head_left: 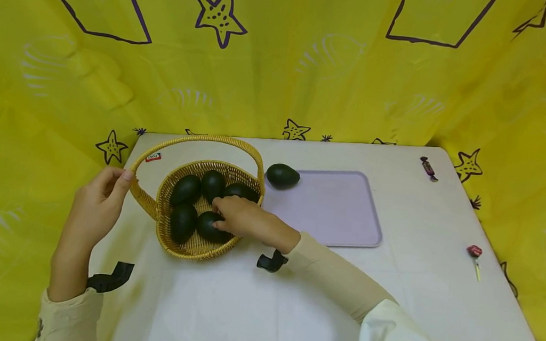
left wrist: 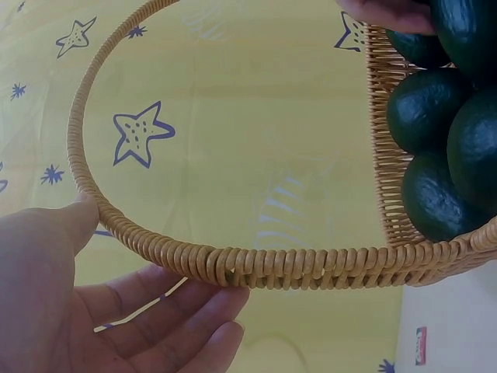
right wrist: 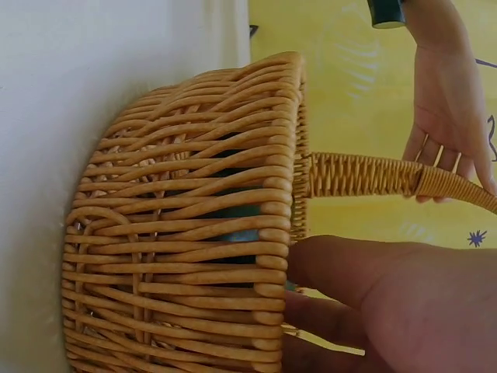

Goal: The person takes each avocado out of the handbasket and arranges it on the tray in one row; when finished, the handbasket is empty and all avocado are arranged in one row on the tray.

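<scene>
My left hand (head_left: 99,205) holds the arched handle (left wrist: 264,268) of a wicker basket (right wrist: 178,233) at its left side, thumb on one side and fingers on the other. Several dark green avocados (head_left: 183,222) lie in the basket. My right hand (head_left: 245,216) reaches over the basket's right rim, its thumb and curled fingers on the front right avocado (head_left: 211,229). In the right wrist view the rim and the wicker wall hide most of that avocado and the fingertips. Another avocado (head_left: 282,176) lies at the back left corner of a pale purple tray (head_left: 332,210).
The tray lies flat just right of the basket on a white-covered table (head_left: 224,306). A wrapped candy (head_left: 428,169) and a red lollipop (head_left: 475,256) lie at the right. A small red and white wrapper (head_left: 153,157) lies behind the basket. Yellow patterned cloth (head_left: 280,75) hangs behind the table.
</scene>
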The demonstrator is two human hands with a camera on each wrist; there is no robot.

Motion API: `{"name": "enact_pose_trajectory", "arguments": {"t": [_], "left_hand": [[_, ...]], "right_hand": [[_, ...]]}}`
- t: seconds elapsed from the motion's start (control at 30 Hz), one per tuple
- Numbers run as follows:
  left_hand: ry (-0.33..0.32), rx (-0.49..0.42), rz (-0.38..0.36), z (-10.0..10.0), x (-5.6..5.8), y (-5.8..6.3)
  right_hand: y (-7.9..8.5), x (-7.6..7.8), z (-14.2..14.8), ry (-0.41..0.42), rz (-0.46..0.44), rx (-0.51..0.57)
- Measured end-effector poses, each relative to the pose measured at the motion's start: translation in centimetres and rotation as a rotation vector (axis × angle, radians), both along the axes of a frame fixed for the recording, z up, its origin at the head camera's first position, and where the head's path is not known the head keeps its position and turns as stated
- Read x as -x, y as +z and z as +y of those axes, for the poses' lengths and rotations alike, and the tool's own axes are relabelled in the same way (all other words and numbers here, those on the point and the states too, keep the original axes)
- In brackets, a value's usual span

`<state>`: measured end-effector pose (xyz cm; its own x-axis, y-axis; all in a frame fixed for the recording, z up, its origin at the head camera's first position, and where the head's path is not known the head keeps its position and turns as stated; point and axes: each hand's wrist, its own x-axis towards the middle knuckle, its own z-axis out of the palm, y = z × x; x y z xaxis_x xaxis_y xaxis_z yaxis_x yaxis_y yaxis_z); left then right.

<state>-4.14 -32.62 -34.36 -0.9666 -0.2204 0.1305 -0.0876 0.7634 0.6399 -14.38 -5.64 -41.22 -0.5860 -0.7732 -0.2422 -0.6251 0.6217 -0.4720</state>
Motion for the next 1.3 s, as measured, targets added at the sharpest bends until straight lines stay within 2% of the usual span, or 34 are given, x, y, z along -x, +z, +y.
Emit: {"name": "enact_pose_trajectory", "arguments": {"t": [0.2, 0.4, 0.6, 0.97, 1.3], "left_hand": [[-0.002, -0.008, -0.004, 0.0, 0.0, 0.1], [-0.002, -0.013, -0.015, 0.1, 0.0, 0.1], [-0.011, -0.024, -0.023, 0.1, 0.0, 0.2], [-0.014, -0.02, -0.023, 0.0, 0.1, 0.1], [-0.012, -0.024, -0.026, 0.1, 0.0, 0.3]], "right_hand": [[0.0, -0.2, 0.3, 0.053, -0.02, -0.053], [0.0, -0.1, 0.9, 0.083, -0.034, -0.055], [0.0, 0.1, 0.8, 0.08, -0.028, -0.082], [0.0, 0.5, -0.2, 0.085, -0.001, -0.203], [0.0, 0.5, -0.2, 0.085, 0.002, -0.189]]}}
